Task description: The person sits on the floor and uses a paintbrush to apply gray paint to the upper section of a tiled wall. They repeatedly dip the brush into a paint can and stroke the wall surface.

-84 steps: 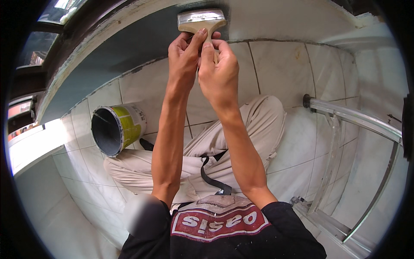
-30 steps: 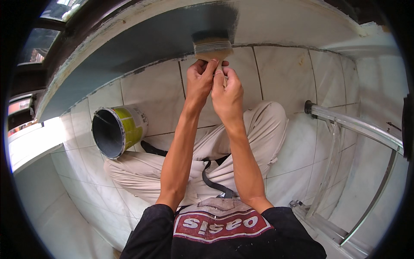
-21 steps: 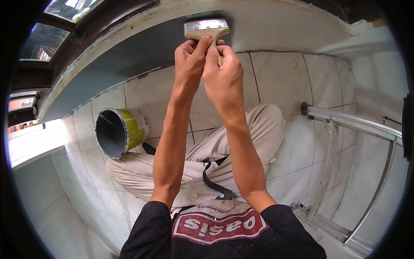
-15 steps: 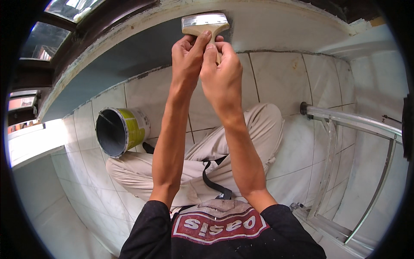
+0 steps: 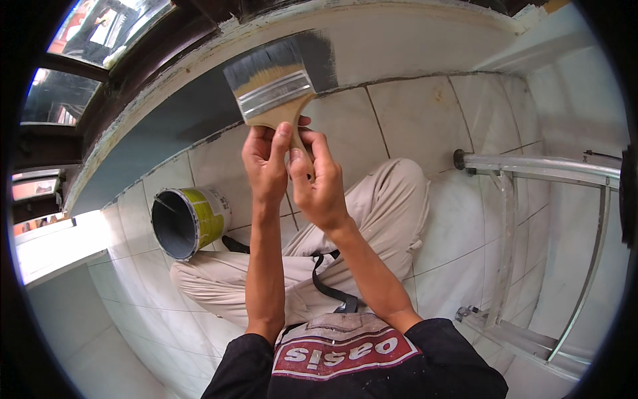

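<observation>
A wide flat paintbrush point(image 5: 276, 94) with a wooden handle and shiny metal ferrule is held in both my hands. Its bristles are pale near the ferrule and dark grey toward the tips, which lie over the freshly grey band point(image 5: 169, 123) below the window frame. My left hand point(image 5: 267, 166) pinches the top of the handle just under the ferrule. Lower down, my right hand point(image 5: 319, 189) closes round the handle's end. Left of my arms sits a green and white bucket point(image 5: 211, 213), its inside coated dark grey.
My crossed legs point(image 5: 392, 199) rest on pale marbled tiles point(image 5: 442, 219). A metal ladder point(image 5: 545, 165) lies at the right. Dark window frames point(image 5: 56, 136) stand at the upper left. Right of the grey band, the strip point(image 5: 399, 50) is off-white.
Both hands and the paintbrush have come lower and slightly left. The brush has tilted, so its bristles and broad face now show. The grey patch's ragged right end is now exposed.
</observation>
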`<action>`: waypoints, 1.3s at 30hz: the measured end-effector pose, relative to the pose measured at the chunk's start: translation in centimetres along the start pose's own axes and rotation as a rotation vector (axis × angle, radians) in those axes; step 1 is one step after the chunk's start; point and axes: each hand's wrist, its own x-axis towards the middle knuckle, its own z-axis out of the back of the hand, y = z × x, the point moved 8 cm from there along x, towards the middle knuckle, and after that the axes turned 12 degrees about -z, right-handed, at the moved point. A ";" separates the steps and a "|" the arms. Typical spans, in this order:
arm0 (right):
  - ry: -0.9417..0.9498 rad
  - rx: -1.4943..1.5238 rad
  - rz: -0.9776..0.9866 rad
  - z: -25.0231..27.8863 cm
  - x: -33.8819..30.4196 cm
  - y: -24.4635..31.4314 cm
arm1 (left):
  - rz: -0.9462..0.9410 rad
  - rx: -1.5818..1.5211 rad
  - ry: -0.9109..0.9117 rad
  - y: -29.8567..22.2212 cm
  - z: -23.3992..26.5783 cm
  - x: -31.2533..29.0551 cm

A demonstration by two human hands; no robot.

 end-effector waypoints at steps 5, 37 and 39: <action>-0.007 0.082 -0.078 0.5 2.3 -5.8 | 0.118 -0.041 0.052 5.0 0.3 0.3; -0.134 -0.116 -0.193 1.5 3.9 -11.2 | 0.191 -0.092 -0.017 11.6 0.9 0.0; -0.125 -0.113 -0.061 1.6 4.4 -8.4 | 0.106 -0.081 0.014 9.3 -0.1 1.1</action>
